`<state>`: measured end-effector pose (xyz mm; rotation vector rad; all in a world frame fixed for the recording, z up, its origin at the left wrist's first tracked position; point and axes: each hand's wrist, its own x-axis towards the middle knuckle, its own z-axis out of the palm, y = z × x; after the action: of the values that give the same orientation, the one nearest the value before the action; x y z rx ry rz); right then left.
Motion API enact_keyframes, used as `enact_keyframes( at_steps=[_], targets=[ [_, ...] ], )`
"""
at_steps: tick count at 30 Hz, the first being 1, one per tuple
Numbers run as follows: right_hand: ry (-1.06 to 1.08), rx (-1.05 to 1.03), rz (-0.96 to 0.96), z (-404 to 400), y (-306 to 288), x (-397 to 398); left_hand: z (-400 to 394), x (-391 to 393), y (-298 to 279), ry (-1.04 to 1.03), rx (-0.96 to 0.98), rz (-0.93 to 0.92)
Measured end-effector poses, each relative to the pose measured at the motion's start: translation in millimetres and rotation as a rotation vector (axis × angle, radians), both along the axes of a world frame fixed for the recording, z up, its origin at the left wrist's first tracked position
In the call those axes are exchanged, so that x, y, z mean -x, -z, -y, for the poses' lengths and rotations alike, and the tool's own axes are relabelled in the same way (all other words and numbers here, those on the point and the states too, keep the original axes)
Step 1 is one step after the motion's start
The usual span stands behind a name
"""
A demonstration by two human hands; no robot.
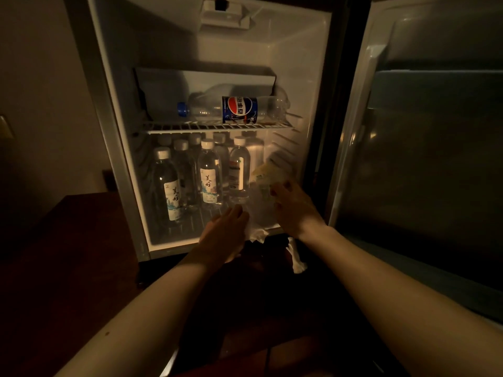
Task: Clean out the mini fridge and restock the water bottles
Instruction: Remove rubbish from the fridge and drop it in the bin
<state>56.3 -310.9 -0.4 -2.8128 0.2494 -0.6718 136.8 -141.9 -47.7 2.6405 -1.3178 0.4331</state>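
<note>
— Any writing you can make out in there?

— On the wire shelf point(217, 127), the bottle lying on its side point(234, 109) carries a blue label with the red, white and blue Pepsi globe and white Chinese characters, 百事.

— And below the shelf?

— Two upright water bottles show white labels with the brush characters 美好: the one at the front left point(166, 186) and the one near the middle point(209, 176). A third bottle point(239, 170), right of those, has a label, but its print is too small and dim to read.
</note>
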Motion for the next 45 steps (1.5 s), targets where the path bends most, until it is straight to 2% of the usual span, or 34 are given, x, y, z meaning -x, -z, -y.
enact_keyframes(
  at_steps=[8,13,20,28,36,42,45],
  targets=[
    [-0.11,-0.03,0.072,-18,2,41,-33,34,-19,-0.02,0.067,-0.023],
    [-0.116,-0.052,0.175,-25,7,79,-40,64,-25,-0.025,0.026,-0.055],
    [-0.099,-0.034,0.243,-20,16,151,-34,100,-25,0.085,0.04,0.101],
    [0.059,0.059,0.227,6,31,244,13,149,-27,0.382,0.049,0.218],
    [0.343,0.139,0.244,25,49,344,72,220,-12,0.7,0.058,0.318],
    [0.501,0.158,0.208,31,62,421,103,281,-9,0.862,0.082,0.269],
    [0.585,0.138,0.163,32,72,453,117,307,-3,0.879,0.057,0.241]
  ],
)
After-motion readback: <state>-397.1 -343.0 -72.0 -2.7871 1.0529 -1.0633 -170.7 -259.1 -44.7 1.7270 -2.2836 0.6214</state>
